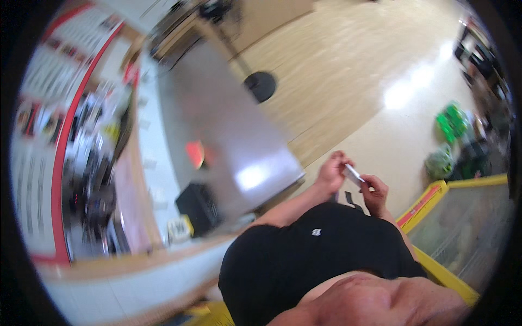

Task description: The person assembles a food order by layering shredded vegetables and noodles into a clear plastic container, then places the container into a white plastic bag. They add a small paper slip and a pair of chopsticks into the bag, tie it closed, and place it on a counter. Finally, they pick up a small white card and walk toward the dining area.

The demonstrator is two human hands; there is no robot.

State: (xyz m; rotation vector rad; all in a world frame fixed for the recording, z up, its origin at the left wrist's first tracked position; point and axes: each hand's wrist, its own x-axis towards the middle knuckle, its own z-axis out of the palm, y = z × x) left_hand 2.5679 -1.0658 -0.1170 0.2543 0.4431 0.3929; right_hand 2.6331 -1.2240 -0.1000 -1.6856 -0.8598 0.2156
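Just ahead of my black shirt, both hands hold a slim white flat object between them, tilted; its exact kind cannot be made out. My left hand has its fingers closed on the upper end. On the lower end, my right hand pinches with thumb and fingers. The hands are over the pale floor, to the right of a metal-topped counter, touching neither it nor anything else.
A red-orange item and a black box stand on the counter. A fan's round black base is beyond it. At right are green bags and a yellow-framed glass case. A red-edged signboard fills the left.
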